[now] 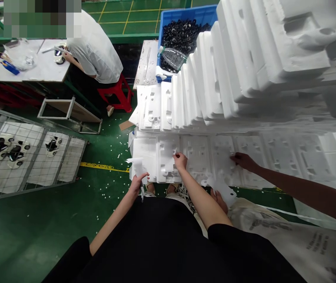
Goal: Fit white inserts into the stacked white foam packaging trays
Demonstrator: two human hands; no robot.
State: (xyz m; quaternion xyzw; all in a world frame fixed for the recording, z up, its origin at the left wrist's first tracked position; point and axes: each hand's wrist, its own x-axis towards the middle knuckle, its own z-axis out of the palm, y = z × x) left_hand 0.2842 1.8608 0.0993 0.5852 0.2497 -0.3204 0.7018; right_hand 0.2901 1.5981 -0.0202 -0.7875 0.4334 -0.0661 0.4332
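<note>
My left hand [136, 181] is closed on a white paper strip [138, 166], which stands up above the thumb with a thin tail hanging below. My right hand [181, 161] is pinched over a white foam block [165, 155] in the front row, fingertips at a recess in its upper right part. Anything between those fingertips is too small to make out. Another foam block [145, 151] lies left of it, close to my left hand. To the right, a co-worker's hand [240, 159] touches a foam block; their other hand [219, 200] holds a white sheet [229, 194].
Tall foam blocks [235, 59] stand stacked behind the front row. Behind them is a blue crate [163, 23] of black parts with a plastic bottle [173, 58]. A person sits on a red stool [120, 94] at the left. A wire-mesh cart [70, 157] holds toy vehicles.
</note>
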